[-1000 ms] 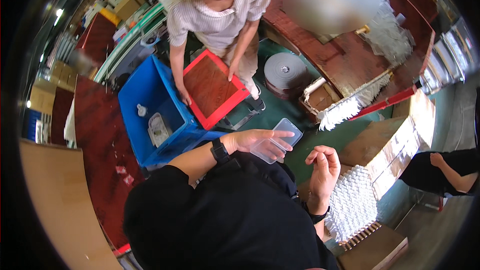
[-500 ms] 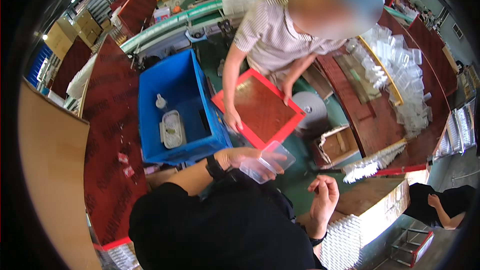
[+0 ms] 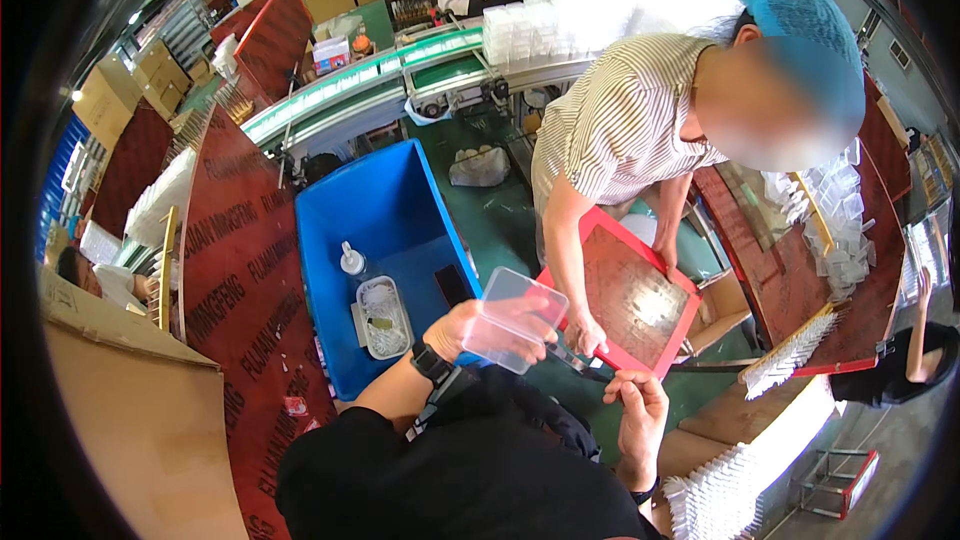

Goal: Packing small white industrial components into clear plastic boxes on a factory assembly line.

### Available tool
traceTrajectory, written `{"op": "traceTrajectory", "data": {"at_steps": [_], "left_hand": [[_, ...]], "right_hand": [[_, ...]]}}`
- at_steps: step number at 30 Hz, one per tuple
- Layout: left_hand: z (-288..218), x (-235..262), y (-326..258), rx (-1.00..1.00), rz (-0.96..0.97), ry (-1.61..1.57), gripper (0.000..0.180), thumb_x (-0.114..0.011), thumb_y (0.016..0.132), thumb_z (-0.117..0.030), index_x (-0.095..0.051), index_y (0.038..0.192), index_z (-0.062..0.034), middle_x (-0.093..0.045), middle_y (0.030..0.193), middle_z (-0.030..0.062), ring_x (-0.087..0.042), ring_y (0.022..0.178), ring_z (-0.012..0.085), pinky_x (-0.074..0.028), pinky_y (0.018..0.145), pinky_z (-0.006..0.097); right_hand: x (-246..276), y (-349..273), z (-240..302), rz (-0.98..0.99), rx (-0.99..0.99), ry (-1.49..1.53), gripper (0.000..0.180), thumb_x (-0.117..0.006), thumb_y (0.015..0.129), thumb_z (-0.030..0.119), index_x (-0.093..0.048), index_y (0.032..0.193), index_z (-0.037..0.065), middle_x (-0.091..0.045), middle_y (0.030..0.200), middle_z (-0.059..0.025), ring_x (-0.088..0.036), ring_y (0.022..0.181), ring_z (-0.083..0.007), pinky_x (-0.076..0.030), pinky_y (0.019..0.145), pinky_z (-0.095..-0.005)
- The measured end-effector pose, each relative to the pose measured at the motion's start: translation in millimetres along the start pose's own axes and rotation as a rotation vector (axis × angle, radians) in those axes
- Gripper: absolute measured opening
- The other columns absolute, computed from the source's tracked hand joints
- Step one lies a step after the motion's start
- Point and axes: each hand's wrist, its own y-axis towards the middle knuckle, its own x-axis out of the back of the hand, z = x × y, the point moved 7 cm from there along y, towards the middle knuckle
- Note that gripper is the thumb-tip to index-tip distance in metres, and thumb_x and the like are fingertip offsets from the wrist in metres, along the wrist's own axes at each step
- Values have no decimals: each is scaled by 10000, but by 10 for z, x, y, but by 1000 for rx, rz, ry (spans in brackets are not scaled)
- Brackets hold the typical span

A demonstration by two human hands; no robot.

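A clear plastic box (image 3: 512, 322) is in my left hand (image 3: 462, 330), gripped by its side above the near right corner of the blue bin (image 3: 325, 240). The fingers show through its walls. My right hand (image 3: 642, 415) is raised in front of me, fingertips pressed together; whatever they hold, if anything, is too small to make out. Just beyond those fingertips is the near corner of a red-framed flat panel (image 3: 630, 290). A co-worker in a striped shirt (image 3: 625, 110) grips this panel with both hands. Whether my right fingers touch its frame, I cannot tell.
Inside the bin are a small white bottle (image 3: 351, 260) and a white tub (image 3: 384, 316). A dark red tabletop (image 3: 235, 270) runs along the left, beside a cardboard box (image 3: 130, 410). Clear boxes (image 3: 838, 230) pile on the right table. Bristly white stacks (image 3: 712, 495) stand near my right arm.
The co-worker and the red-framed panel have shifted to the right, away from the bin. My view has turned somewhat left. The clear box stays in my left hand.
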Motion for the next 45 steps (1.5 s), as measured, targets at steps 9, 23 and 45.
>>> {"op": "traceTrajectory", "data": {"at_steps": [9,23,45], "left_hand": [[-267,262,-426,-303,-175,-125,816,-501,752,-667,-273,1400,-227,-359,1330,240,-447,1097,422,-348,931,534],[-1037,939,-571,-516,-191,-253,789,-494,780,-642,-243,1408,-236,-349,1352,204,-460,1120,390,-378,935,509],[-673,707,-247,-294,-165,-366,740,-532,796,-574,-261,1399,-241,-344,1375,173,-452,1146,373,-371,944,491]], "right_hand": [[-373,9,-206,215,-83,-52,134,-524,881,45,-577,979,-29,-621,813,-71,-573,721,-110,-461,696,-237],[-811,133,-283,105,-187,-195,169,-526,873,43,-564,1017,-38,-616,855,-82,-574,762,-128,-468,717,-247],[-850,-61,-255,63,-200,-188,167,-530,861,29,-580,1003,-42,-625,838,-94,-589,734,-124,-479,689,-232]]}}
